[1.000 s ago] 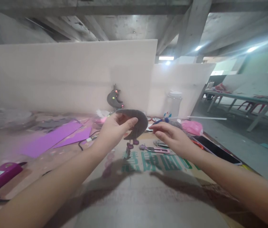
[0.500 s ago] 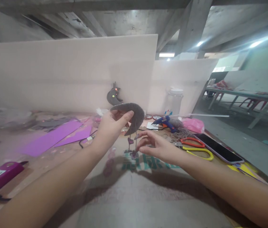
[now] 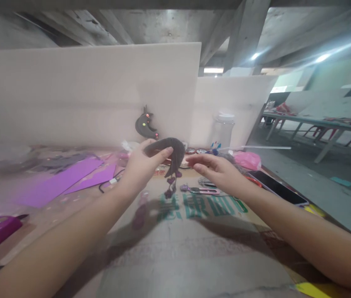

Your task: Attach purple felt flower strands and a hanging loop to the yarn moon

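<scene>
Both forearms (image 3: 82, 227) stretch forward, the left hand (image 3: 142, 165) pinching, the right hand (image 3: 217, 170) hovering with fingers (image 3: 200, 159) loosely curved.

Matt, felt-like grey crescent (image 3: 178, 155) among smooth and glossy surfaces
The crescent's face looks soft and faintly fuzzy; 2 purple sheets (image 3: 60, 182) look smooth and matt; the phone screen (image 3: 276, 187) is glossy; the pink bag (image 3: 247, 160) looks like thin, crinkled plastic; the bottle (image 3: 223, 135) is see-through and smooth.

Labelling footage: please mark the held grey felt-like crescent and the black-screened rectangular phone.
Grey felt-like crescent (image 3: 178, 153), head view: its right bend.
Black-screened rectangular phone (image 3: 275, 188), head view: screen's middle.
</scene>
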### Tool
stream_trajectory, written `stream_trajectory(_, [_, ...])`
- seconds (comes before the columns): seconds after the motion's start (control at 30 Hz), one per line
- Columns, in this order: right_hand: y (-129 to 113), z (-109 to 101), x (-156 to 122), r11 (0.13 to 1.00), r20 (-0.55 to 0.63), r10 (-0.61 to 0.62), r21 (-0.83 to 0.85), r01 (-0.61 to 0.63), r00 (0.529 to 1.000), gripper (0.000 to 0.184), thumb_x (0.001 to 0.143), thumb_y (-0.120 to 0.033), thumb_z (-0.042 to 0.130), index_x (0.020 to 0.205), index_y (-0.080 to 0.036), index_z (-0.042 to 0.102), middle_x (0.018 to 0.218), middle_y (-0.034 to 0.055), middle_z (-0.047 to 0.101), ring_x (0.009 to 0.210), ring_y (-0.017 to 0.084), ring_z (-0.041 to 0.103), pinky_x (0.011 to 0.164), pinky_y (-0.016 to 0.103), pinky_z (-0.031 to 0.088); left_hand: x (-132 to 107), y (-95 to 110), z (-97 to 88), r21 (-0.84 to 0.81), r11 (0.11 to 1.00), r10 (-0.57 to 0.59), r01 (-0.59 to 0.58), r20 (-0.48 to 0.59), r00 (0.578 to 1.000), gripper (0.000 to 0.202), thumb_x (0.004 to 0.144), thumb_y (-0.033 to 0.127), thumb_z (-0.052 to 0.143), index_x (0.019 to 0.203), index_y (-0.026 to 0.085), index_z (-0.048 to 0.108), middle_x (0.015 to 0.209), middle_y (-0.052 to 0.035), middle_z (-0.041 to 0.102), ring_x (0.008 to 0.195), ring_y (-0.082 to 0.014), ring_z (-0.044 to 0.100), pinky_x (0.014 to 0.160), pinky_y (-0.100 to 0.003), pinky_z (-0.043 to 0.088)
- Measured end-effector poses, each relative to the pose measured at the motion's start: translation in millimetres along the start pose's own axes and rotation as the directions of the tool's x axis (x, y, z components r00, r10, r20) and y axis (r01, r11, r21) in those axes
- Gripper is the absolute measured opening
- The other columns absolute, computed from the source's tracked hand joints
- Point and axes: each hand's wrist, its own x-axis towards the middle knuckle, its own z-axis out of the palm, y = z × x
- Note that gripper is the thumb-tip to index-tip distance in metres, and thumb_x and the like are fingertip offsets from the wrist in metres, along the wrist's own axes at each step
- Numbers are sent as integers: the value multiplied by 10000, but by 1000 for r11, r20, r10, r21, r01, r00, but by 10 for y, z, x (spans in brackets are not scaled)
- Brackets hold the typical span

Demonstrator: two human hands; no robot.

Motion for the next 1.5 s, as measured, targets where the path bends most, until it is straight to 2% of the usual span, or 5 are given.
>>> stream_trajectory(0.27, [-147,-10,-67,973,-8,-107,204,106,994,250,889,-415,570,1002,-210,658,1023,45,694,1011,208,632,913,366,478,-94,8,72,-61,996,-51,66,230,972,251,738,368,746,865,166,668,817,-40,716,729,-176,668,713,-303,544])
stream_trajectory(0.53, [-173,241,-153,805,157,-42,590,-59,987,253,762,-278,714,860,-204,493,863,4,604,837,150,607,795,326,507,-178,-99,99,-43,991,-96,127,431,897,266,788,428,699,947,214,700,944,-42,711,777,-154,636,673,-238,483])
stream_trajectory(0.7, [-104,277,-84,848,-16,115,522,-89,993,304,688,-205,716,937,-202,541,870,13,640,859,169,624,804,336,512,-183,-76,116,78,997,-57,30,370,927,325,878,475,570,1037,224,701,1076,-59,707,1011,-205,627,838,-275,479])
stream_trajectory(0.87, [-95,191,-32,912,-32,143,393,-119,989,223,709,-226,687,915,-170,622,870,46,688,847,194,637,800,360,512,-169,61,60,247,963,-3,-109,416,909,280,861,456,594,935,222,730,928,-39,726,889,-190,650,792,-269,489])
stream_trajectory(1.5, [-73,-278,33,999,-335,-18,38,33,942,239,821,-410,625,760,-203,523,793,6,583,747,149,550,722,316,429,142,218,-316,269,963,-6,7,-3,1000,276,749,460,705,756,195,626,694,-5,680,618,-144,638,543,-226,472])
